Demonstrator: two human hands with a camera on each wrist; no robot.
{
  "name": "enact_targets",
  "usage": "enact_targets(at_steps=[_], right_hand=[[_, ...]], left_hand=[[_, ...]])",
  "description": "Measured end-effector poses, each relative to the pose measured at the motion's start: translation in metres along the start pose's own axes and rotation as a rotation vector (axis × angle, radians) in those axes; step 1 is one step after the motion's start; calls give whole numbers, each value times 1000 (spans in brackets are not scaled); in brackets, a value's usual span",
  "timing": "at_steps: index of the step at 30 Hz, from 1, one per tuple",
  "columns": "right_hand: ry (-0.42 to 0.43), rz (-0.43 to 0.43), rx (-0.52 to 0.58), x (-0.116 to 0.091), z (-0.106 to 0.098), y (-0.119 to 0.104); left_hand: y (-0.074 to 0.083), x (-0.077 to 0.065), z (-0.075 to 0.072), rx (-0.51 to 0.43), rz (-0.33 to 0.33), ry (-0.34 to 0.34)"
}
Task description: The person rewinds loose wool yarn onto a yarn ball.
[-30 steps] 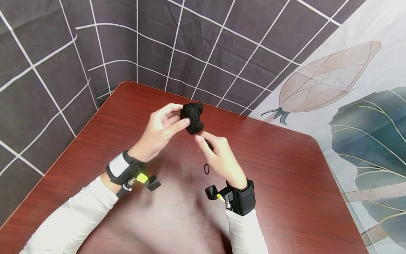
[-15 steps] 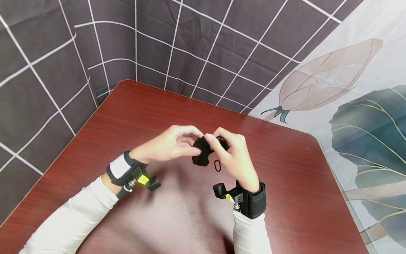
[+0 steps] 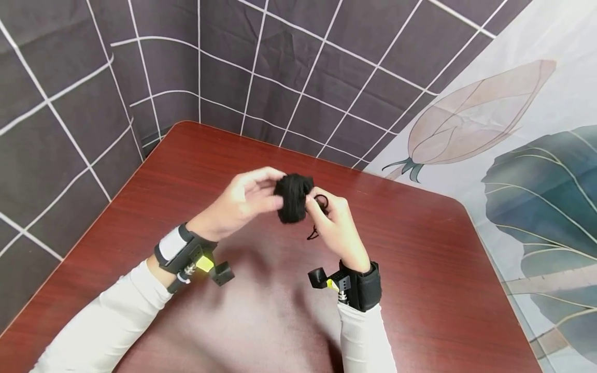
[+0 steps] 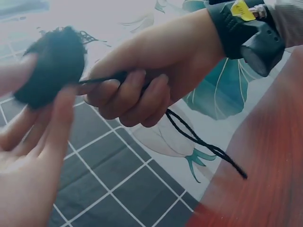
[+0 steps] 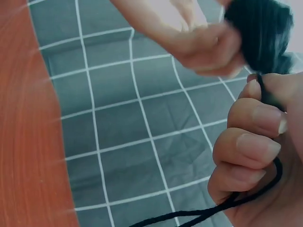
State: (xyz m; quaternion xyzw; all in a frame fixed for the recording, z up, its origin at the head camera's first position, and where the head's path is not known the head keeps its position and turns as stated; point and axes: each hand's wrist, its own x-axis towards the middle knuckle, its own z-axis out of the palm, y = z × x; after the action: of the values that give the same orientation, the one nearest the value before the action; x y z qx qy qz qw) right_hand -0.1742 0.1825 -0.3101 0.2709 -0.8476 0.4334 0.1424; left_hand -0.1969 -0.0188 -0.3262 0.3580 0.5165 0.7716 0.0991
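A wound black cord bundle (image 3: 293,199) is held above the table in the head view. My left hand (image 3: 242,199) grips its left side, thumb in front and fingers behind; motion blurs the bundle (image 4: 54,66) in the left wrist view. Just right of it, my right hand (image 3: 333,223) has its fingers curled round a length of black cord that runs to the bundle. From the underside of that fist a doubled end of cord (image 4: 203,144) trails down. The same loose strands (image 5: 170,217) cross the bottom of the right wrist view.
The reddish-brown wooden table (image 3: 410,248) lies beneath both hands. A dark cloth with white grid lines (image 3: 289,67) hangs along the back and left. To the right is a pale cloth with leaf prints (image 3: 485,114). Each wrist wears a strapped camera.
The bundle came down toward me and to the right, then rose again, both hands moving with it. A loop of cord now stands out above the right hand's fingers.
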Motion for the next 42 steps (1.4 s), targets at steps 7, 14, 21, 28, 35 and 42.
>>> enact_targets(at_steps=[7, 14, 21, 28, 35, 42], right_hand=[[-100, -14, 38, -1, 9, -6], [-154, -17, 15, -4, 9, -20], [-117, -45, 50, -6, -1, -29], [21, -20, 75, -6, -13, -19], [28, 44, 131, -3, -7, -3], [-26, 84, 164, 0, 11, 7]], left_hand=[[1, 3, -3, 148, 10, 349], [-6, 4, -5, 398, 31, 410], [-13, 2, -3, 510, -99, -7], [-10, -3, 2, 339, -132, -297], [-6, -2, 2, 178, -71, -278], [-6, -1, 0, 36, 9, -71]])
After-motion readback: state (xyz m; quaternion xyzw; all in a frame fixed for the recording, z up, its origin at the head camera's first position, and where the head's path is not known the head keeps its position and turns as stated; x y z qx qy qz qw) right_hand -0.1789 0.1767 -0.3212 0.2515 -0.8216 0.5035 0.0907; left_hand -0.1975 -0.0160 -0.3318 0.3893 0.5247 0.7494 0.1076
